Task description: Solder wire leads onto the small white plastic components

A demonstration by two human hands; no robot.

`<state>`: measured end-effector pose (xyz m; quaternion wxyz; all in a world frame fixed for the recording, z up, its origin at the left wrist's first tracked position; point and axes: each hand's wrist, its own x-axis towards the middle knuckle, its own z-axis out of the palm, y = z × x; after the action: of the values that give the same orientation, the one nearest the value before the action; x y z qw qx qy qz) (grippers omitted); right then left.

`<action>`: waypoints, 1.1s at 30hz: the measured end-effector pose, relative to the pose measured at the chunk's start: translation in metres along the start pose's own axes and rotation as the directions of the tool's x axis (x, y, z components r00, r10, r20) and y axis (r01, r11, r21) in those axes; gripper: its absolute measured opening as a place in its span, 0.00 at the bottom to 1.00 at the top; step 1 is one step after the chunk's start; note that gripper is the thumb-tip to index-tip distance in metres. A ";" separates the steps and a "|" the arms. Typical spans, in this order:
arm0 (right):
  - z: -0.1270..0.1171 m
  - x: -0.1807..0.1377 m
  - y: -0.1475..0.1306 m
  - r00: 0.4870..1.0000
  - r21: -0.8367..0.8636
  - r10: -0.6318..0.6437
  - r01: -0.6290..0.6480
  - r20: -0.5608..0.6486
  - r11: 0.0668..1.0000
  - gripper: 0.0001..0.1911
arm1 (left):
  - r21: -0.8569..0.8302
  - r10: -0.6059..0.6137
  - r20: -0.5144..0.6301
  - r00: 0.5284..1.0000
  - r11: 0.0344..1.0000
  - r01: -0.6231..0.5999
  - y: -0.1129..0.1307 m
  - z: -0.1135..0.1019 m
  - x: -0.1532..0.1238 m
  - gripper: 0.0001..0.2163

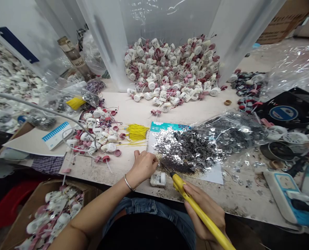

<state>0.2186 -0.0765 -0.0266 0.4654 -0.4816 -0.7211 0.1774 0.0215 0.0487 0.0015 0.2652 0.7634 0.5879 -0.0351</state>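
Observation:
My left hand (143,166) rests near the table's front edge with its fingers curled in a pinch beside the pile of small silver metal pieces (185,147); what it pinches is too small to make out. My right hand (208,213) is wrapped round a yellow-handled soldering iron (193,205), whose tip points up-left toward a small white part (158,179) lying on the table between both hands. A bundle of thin yellow wires (136,133) lies just beyond my left hand.
A big heap of white and pink parts (172,71) fills the back centre. More such parts with wires (98,133) lie at left, and a cardboard box (52,215) of them sits below the table. A power strip (287,194) lies at right.

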 end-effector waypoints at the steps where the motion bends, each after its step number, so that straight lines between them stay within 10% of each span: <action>1: 0.003 0.000 0.000 0.998 0.014 0.038 -0.037 -0.056 0.999 0.27 | -0.001 -0.001 0.001 1.000 1.000 0.001 0.000 0.000 0.000 0.10; 11: 0.068 0.020 -0.004 0.993 -0.030 0.027 -0.030 -0.118 0.999 0.06 | -0.009 -0.001 0.022 1.000 1.000 0.001 0.001 -0.005 -0.002 0.10; 22: 0.009 0.000 0.068 0.993 -0.228 -0.063 0.039 -0.098 0.973 0.23 | 0.004 0.024 0.041 0.999 1.000 -0.024 -0.001 -0.009 -0.013 0.08; 33: 0.058 0.029 0.046 0.993 -0.127 -0.061 0.047 -0.104 0.991 0.12 | 0.146 -0.108 -0.207 0.972 0.979 0.140 -0.038 -0.032 -0.001 0.10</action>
<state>0.1912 -0.0187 -0.0740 0.4773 -0.4986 -0.7175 0.0935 -0.0213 0.0687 0.0154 0.1406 0.7435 0.6534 -0.0226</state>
